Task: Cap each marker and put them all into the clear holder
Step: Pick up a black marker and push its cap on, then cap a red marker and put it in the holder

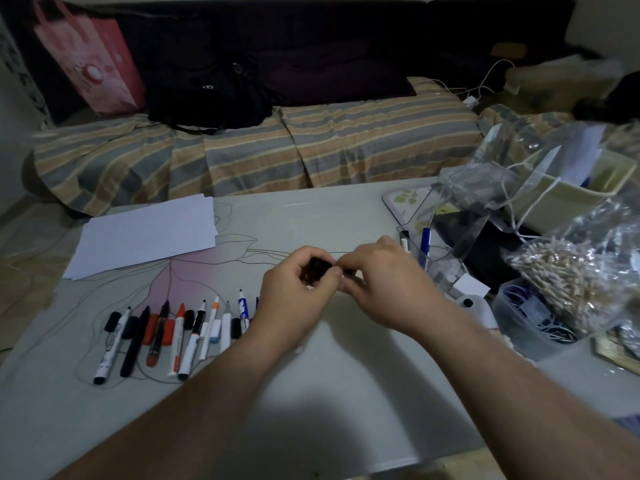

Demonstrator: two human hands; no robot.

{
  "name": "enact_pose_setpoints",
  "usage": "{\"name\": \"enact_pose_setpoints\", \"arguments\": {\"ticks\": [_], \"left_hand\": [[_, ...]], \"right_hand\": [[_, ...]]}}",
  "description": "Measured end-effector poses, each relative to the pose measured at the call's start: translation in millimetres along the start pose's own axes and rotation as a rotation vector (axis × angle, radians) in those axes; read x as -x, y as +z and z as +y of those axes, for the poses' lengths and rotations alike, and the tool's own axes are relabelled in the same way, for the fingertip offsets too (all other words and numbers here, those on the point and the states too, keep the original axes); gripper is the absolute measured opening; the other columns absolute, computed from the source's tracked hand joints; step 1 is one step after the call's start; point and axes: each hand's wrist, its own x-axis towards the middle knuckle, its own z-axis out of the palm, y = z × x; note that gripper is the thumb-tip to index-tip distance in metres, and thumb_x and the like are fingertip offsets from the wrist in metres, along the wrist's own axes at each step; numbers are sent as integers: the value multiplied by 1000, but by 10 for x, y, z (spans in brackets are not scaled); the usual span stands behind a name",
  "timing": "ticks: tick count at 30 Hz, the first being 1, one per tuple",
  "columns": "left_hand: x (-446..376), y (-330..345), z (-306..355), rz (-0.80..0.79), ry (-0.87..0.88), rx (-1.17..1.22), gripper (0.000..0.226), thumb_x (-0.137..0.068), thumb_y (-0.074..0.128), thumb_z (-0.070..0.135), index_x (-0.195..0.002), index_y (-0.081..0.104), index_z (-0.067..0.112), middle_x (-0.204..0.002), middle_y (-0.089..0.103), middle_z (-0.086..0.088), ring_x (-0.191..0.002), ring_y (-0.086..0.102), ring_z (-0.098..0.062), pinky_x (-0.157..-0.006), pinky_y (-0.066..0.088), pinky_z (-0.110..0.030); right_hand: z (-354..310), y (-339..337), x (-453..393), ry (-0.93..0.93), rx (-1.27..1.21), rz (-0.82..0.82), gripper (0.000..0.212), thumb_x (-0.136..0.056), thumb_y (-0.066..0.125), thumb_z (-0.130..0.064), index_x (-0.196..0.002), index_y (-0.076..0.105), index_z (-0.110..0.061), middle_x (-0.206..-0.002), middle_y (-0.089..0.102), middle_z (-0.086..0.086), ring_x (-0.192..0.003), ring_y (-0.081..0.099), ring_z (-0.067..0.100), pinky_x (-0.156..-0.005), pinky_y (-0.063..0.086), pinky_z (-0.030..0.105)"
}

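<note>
Both hands meet over the middle of the table point(346, 216). The left hand point(298, 282) has its fingers curled round a small dark piece, the black cap point(316, 268). The right hand point(384, 282) pinches something dark just beside it, and the 2 pieces touch between the thumbs. Blur hides whether that second piece is a marker or another cap.

The loose markers point(173, 334) lie in a row on the table, left of the left wrist, tips pointing away from the person. Several are uncapped, with separate caps point(152, 329) lying among them, black, red and white.

The clear holder point(433, 251) stands just past the right hand, toward the table's right side. 2 markers already stand in it, 1 with a blue cap point(425, 242).

White paper point(149, 233) lies at the far left of the table. A bag of pale sticks point(568, 271) sits at the right, over a plastic tub point(526, 317). Behind the table runs a striped sofa point(242, 147) with a pink bag point(90, 60).
</note>
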Motion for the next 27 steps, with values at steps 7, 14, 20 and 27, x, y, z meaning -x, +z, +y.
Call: {"name": "enact_pose_setpoints", "arguments": {"ticks": [7,14,20,27], "left_hand": [[40,141,114,-82,155,-107,27,-89,71,23,-114,66,34,-98,73,18,-96,65,-5,-90,50,-24],[80,5,-276,-557,145,-675,33,-80,54,29,-106,71,39,-108,68,22,-113,49,-5,-104,43,-35],[-25,-254,-352,-464,35,-654,36,-88,55,9,-103,75,35,-103,66,18,-110,54,-9,-98,44,-29],[-191,-680,-335,-213,-69,-662,63,-78,48,-15,-101,75,36,-107,61,14,-96,56,-10,-74,42,-20]], "right_hand": [[522,-504,30,284,-20,516,10,-95,64,-25,-88,64,-18,-87,53,-7,-83,49,14,-72,26,25],[686,-221,109,560,115,163,36,-103,44,-29,-138,34,-31,-98,64,10,-80,55,34,-62,45,42],[618,-270,97,597,106,16,52,-101,37,-21,-147,34,-46,-110,62,14,-92,58,39,-71,49,43],[358,-229,12,462,156,179,37,-103,42,-48,-135,57,-37,-134,59,1,-115,60,33,-87,50,44]]}}
